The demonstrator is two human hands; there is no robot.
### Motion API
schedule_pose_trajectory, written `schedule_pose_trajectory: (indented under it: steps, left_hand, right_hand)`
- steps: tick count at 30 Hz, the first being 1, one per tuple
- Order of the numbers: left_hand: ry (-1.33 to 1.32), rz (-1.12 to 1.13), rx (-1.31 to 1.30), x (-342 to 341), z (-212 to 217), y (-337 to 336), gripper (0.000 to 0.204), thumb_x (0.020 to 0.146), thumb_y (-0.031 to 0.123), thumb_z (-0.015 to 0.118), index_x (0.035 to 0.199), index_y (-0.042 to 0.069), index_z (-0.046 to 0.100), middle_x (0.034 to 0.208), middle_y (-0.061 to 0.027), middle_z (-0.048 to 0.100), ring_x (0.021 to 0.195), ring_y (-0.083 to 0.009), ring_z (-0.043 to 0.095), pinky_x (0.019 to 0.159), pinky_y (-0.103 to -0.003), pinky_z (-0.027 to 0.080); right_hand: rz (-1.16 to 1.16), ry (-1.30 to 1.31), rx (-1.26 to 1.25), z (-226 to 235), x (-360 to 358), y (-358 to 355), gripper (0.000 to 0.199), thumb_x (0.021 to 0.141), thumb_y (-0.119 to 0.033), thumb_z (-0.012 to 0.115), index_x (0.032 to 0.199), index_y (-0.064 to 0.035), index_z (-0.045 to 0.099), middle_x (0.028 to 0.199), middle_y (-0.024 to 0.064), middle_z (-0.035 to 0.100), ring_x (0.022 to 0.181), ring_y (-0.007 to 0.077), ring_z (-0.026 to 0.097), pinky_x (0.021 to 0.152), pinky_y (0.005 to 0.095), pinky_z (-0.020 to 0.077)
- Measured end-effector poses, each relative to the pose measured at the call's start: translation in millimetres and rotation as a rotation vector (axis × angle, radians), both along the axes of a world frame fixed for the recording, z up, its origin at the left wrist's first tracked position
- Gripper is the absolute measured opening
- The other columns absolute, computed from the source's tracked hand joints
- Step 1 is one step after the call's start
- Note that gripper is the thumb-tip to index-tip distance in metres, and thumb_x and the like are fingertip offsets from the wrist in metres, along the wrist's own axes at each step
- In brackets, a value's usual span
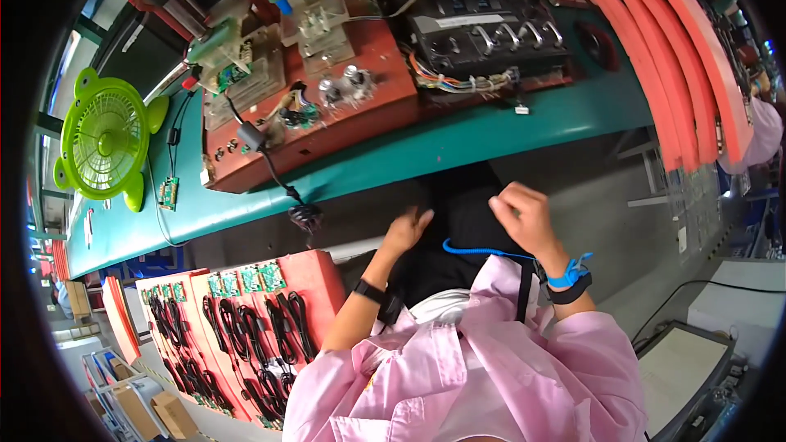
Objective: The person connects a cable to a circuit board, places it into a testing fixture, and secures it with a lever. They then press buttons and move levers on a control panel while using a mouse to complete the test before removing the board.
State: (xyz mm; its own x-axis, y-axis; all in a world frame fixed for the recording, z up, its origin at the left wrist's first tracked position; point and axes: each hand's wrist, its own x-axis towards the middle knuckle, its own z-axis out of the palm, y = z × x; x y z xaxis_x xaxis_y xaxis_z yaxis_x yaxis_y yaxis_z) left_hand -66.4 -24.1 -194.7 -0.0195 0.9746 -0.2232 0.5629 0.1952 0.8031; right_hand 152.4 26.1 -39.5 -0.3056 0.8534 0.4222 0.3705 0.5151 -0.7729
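Left hand [404,232] loosely curled, right hand [526,219] half-closed, nothing visible in either. Blue coiled cord [468,250] at right's 8 o'clock: probably light, springy; grip along the coil.

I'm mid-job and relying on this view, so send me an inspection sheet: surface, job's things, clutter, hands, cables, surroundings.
Surface: green bench, bearing a red box.
Job's things: circuit boards and coiled black cables on pink foam.
Clutter: green fan, wired small board.
Hands: left hand, right hand over lap, fingers curled, nothing seen held.
Cables: bundled black cord over front edge; blue cord toward right wrist.
Surroundings: foam strips at right, carton lower left.
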Motion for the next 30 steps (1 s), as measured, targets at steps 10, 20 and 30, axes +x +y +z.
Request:
schedule_pose_trajectory:
  steps: [10,20,30]
  left_hand:
    - [-0.469,0.513,-0.24,22.3,-53.0,28.0,0.031,0.087,0.028,0.048,0.096,0.0,0.056,0.081,-0.013,0.062,0.077,-0.0239,0.061,0.063,-0.032,0.048]
    - [-0.604,-0.07,-0.349,60.8,69.5,36.3,0.028,0.09,0.027,0.045,0.093,0.001,0.055,0.077,-0.0095,0.061,0.065,-0.0181,0.061,0.06,-0.028,0.049]
    - [-0.704,-0.002,-0.336,37.7,87.3,56.2,0.028,0.09,0.027,0.043,0.093,0.0,0.054,0.063,-0.005,0.055,0.051,-0.0139,0.053,0.045,-0.026,0.043]
  right_hand:
    - [0.237,-0.438,-0.504,-67.5,22.5,-68.4,0.016,0.073,-0.019,0.06,0.071,-0.0046,0.055,0.078,0.0124,0.058,0.075,0.0312,0.056,0.067,0.0397,0.0449]
    - [0.014,-0.288,-0.599,-18.1,115.5,-44.7,0.011,0.074,-0.011,0.058,0.081,-0.0034,0.059,0.07,0.0081,0.062,0.061,0.0178,0.058,0.058,0.0288,0.0452]
    - [0.353,-0.625,-0.482,-59.9,57.1,-78.8,0.027,0.074,-0.016,0.062,0.097,-0.0037,0.055,0.071,0.0065,0.059,0.062,0.0142,0.056,0.056,0.0286,0.0447]
